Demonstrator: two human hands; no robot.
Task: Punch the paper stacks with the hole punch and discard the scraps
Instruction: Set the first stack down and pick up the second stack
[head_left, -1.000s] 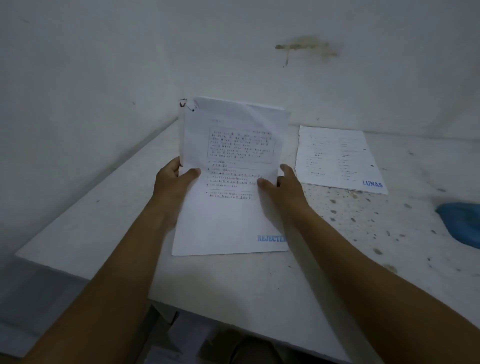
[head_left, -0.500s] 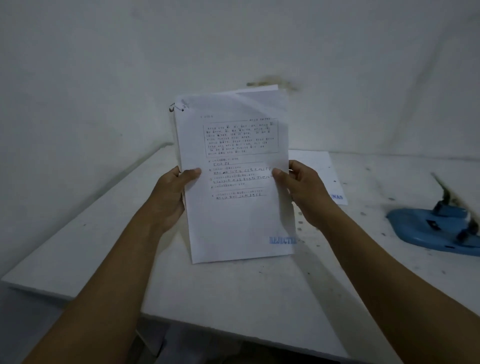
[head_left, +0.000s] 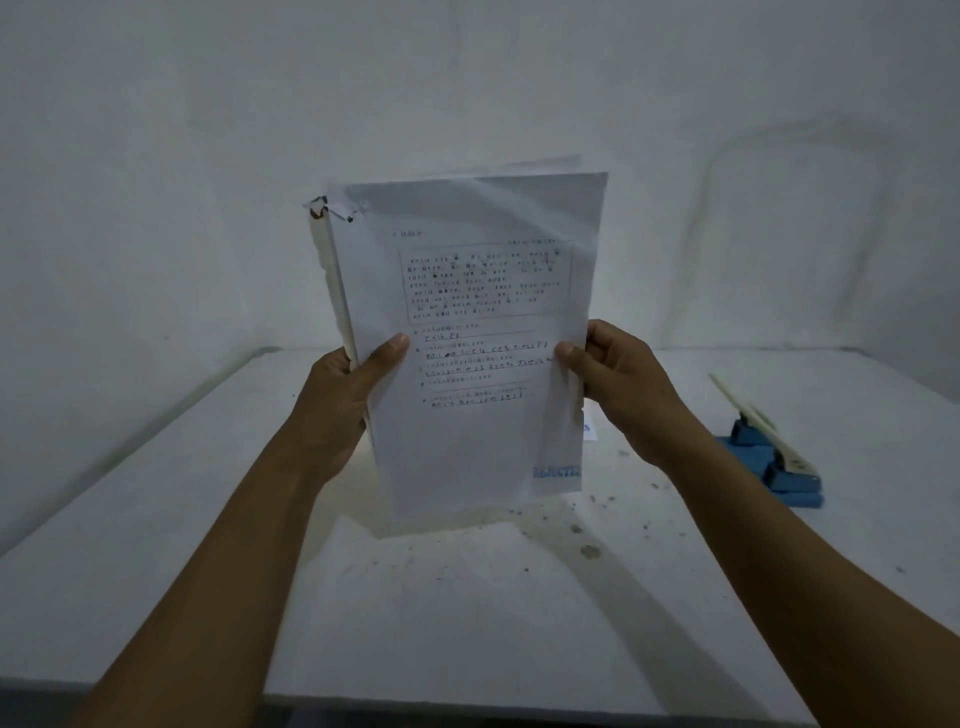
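Observation:
I hold a stack of white printed sheets (head_left: 483, 312) upright in front of me, above the table. A blue "REJECTED" stamp marks its lower right corner and a small metal ring sits at its top left corner. My left hand (head_left: 345, 400) grips the left edge, thumb on the front page. My right hand (head_left: 618, 379) grips the right edge the same way. A blue hole punch (head_left: 774, 462) with a pale lever stands on the table to the right, apart from both hands.
The white table (head_left: 467, 597) runs into a corner of white walls. Small paper scraps and specks (head_left: 582, 535) lie scattered on it below the stack. A corner of another sheet (head_left: 589, 428) peeks out behind the held stack.
Both hands lifted the stack off the table and raised it upright. The view tilted up and right, bringing the hole punch into sight and hiding the second sheet behind the stack.

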